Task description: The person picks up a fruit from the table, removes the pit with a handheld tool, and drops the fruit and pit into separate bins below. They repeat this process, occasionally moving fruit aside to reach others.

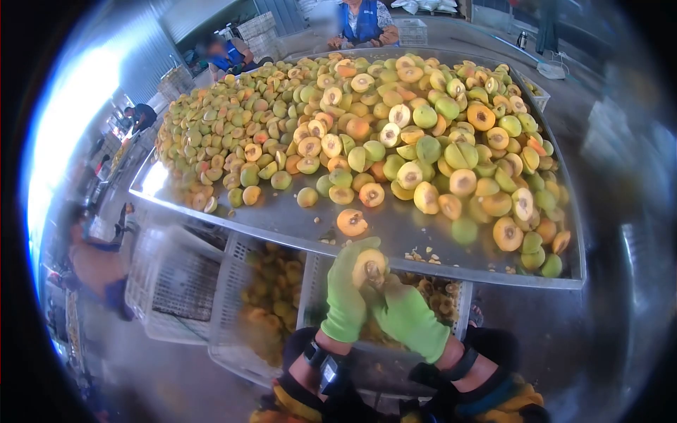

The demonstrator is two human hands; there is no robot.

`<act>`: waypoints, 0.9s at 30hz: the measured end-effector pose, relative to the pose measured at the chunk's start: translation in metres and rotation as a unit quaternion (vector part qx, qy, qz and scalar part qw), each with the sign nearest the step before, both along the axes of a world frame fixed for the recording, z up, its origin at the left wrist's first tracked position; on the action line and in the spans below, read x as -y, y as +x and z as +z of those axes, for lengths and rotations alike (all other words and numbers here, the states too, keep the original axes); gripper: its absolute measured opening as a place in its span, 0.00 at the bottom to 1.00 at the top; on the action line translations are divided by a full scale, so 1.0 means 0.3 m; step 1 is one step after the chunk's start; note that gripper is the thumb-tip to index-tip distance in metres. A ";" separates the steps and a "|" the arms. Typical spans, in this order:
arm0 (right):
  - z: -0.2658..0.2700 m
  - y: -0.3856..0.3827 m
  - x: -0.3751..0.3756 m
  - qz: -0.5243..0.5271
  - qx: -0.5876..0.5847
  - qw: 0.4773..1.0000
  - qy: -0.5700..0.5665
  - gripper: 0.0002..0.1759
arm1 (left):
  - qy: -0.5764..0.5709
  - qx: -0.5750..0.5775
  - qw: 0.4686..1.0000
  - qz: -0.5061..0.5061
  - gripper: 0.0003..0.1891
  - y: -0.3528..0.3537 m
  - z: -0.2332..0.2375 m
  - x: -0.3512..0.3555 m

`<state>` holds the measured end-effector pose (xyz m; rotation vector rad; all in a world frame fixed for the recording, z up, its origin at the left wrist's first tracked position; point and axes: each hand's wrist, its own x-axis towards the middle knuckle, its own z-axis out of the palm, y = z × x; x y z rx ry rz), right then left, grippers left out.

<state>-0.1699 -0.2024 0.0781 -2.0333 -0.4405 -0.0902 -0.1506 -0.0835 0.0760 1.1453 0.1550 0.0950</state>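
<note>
My left hand (344,299), in a light green glove, is closed around a peach half (369,265) with its cut face up and its brown pit hollow showing. My right hand (411,317), gloved alike, comes in from the right with its fingers bent together against the lower side of that half. What the right fingers hold, if anything, I cannot tell. Both hands are over the near edge of a metal table (296,224). Just beyond them lies a single orange peach half (351,222), and behind it rises a big heap of halved peaches (395,134).
Below the table edge stand white plastic crates, one with peach halves (271,299) and one partly hidden under my hands (458,303). Another crate (180,282) is at the left. Small scraps (423,255) lie near the rim. People in blue vests (363,25) work across the table.
</note>
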 end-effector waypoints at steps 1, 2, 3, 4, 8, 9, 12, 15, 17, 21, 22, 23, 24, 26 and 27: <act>0.028 0.005 0.016 0.029 -0.095 0.995 0.029 0.14 | -0.001 0.000 1.000 0.000 0.17 0.003 0.006 -0.008; 0.063 0.010 0.034 0.057 -0.191 0.978 0.058 0.16 | -0.021 -0.033 0.999 -0.033 0.20 0.009 0.016 -0.019; 0.096 0.015 0.053 0.085 -0.284 0.951 0.088 0.18 | -0.040 -0.067 0.995 -0.066 0.22 0.015 0.025 -0.025; 0.123 0.021 0.071 0.112 -0.375 0.913 0.118 0.21 | -0.037 -0.069 0.995 -0.066 0.22 0.017 0.039 -0.024; 0.139 0.042 0.117 0.179 -0.496 0.829 0.187 0.24 | -0.104 -0.052 0.980 -0.160 0.20 0.032 0.043 -0.029; 0.147 0.051 0.132 0.179 -0.499 0.827 0.188 0.24 | -0.051 -0.016 0.978 -0.200 0.18 0.040 0.040 -0.038; 0.168 0.088 0.178 0.221 -0.523 0.819 0.084 0.26 | 0.105 0.016 0.957 -0.270 0.15 0.066 0.053 -0.049; 0.108 0.087 0.195 0.255 -0.480 0.839 0.043 0.24 | 0.243 -0.084 0.914 -0.313 0.13 0.073 0.032 -0.034; 0.087 0.081 0.213 0.250 -0.492 0.831 0.070 0.24 | 0.230 -0.092 0.916 -0.316 0.14 0.070 0.025 -0.024; 0.075 0.068 0.229 0.217 -0.523 0.820 0.078 0.16 | -0.132 -0.150 0.964 -0.176 0.18 0.060 0.019 -0.032; 0.034 0.066 0.251 0.229 -0.538 0.808 0.078 0.17 | -0.130 -0.147 0.964 -0.177 0.18 0.071 0.022 -0.042; 0.020 0.060 0.257 0.242 -0.552 0.794 0.077 0.18 | -0.210 -0.146 0.961 -0.106 0.20 0.085 0.029 -0.065; 0.015 0.051 0.256 0.247 -0.549 0.795 0.076 0.18 | -0.288 -0.142 0.947 -0.031 0.22 0.090 0.036 -0.096; 0.021 0.032 0.260 0.205 -0.484 0.850 0.018 0.16 | -0.262 -0.085 0.961 0.018 0.19 0.049 0.043 -0.185; -0.077 0.007 0.273 0.205 -0.478 0.854 0.020 0.16 | -0.238 -0.033 0.969 0.060 0.17 0.023 0.041 -0.240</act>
